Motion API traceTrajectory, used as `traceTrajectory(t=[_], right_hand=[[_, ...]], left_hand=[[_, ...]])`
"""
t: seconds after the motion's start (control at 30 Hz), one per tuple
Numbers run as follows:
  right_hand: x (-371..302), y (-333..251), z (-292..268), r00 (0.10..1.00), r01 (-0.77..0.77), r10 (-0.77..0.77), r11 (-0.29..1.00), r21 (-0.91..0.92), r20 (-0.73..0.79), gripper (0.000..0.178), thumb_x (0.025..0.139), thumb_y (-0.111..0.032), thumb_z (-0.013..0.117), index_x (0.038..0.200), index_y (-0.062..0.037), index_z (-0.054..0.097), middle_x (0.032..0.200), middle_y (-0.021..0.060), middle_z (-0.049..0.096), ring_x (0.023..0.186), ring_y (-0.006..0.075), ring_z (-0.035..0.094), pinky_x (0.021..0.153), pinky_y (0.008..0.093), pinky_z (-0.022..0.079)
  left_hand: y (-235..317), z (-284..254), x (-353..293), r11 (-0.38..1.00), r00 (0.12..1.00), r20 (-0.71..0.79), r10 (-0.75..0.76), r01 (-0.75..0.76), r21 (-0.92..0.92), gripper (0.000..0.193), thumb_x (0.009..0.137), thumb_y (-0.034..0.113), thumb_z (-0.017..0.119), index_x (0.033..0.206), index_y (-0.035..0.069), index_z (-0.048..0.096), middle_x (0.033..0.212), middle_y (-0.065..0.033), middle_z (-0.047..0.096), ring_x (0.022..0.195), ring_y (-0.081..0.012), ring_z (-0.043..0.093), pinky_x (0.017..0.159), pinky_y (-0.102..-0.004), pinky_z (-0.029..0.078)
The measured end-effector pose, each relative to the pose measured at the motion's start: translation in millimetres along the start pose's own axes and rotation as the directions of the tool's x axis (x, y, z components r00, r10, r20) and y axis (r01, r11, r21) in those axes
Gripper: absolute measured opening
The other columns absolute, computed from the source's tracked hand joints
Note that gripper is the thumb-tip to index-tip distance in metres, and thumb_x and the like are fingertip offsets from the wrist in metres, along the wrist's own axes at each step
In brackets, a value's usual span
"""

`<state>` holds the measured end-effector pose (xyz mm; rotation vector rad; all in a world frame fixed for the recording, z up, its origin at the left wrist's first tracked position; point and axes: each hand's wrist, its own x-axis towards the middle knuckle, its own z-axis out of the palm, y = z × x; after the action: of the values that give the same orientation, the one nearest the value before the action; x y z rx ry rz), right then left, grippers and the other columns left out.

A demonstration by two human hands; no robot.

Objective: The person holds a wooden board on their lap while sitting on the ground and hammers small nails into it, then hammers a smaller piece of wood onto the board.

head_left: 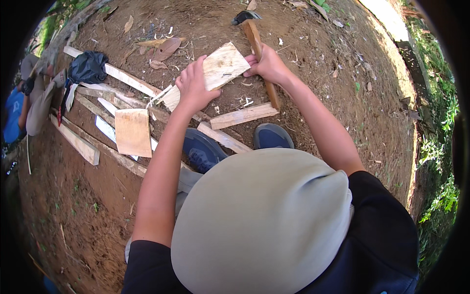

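My left hand [195,89] is closed over the side of a pale, rough-cut wooden board [226,64], thumb along the near edge and fingers across its top. In my right hand [270,64] is a hammer [253,36] with a broad brown wooden handle. Its dark head points away from me, and the handle's lower end reaches down by a short wooden strip [244,116]. The right thumb and fingertips also meet the board's right end. What lies beneath the board is mostly hidden.
Several long wooden slats [132,83] lie at the left, with a squarish board [133,132] across some and a black plastic bag [89,67] farther off. My blue shoes [203,149] stand close to the wood. Another person [36,93] is at the far left. Dry leaves [168,49] lie ahead.
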<state>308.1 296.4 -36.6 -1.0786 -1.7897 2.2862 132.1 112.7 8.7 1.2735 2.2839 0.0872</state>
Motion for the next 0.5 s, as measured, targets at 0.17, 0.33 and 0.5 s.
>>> traceTrajectory(t=[0.17,0.33,0.5], right_hand=[[-1.1,-0.8,2.6,1.0,-0.003,0.003,1.0,0.013,-0.007,0.072,0.071,0.017,0.08,0.131,0.0072,0.042,0.111,0.0218,0.073,0.101,0.0255,0.074,0.086,0.0353,0.062],[-5.6,-8.9,3.9,1.0,-0.002,0.001,0.991,-0.13,-0.01,0.07,0.072,0.014,0.083,0.129,0.0059,0.044,0.114,0.0209,0.073,0.102,0.0245,0.073,0.089,0.0349,0.061],[-5.5,2.1,1.3,0.995,0.047,-0.052,0.997,-0.064,-0.083,0.071,0.071,0.008,0.086,0.13,0.0059,0.047,0.113,0.0194,0.074,0.101,0.0235,0.074,0.085,0.0356,0.061]], left_hand=[[-2.9,5.6,-1.2,1.0,0.999,-0.037,-0.001,0.002,0.006,0.115,0.063,0.03,0.092,0.159,0.021,0.03,0.149,-0.0146,0.043,0.141,-0.0376,0.038,0.118,-0.0551,0.022],[1.2,3.3,0.1,1.0,1.0,-0.022,-0.019,0.019,0.012,0.114,0.063,0.03,0.092,0.158,0.02,0.031,0.149,-0.0146,0.044,0.141,-0.0377,0.038,0.118,-0.0553,0.023],[2.1,4.2,-0.2,1.0,0.999,-0.032,-0.011,0.011,0.011,0.114,0.064,0.031,0.093,0.158,0.018,0.03,0.148,-0.0134,0.044,0.14,-0.0358,0.038,0.118,-0.0533,0.022]])
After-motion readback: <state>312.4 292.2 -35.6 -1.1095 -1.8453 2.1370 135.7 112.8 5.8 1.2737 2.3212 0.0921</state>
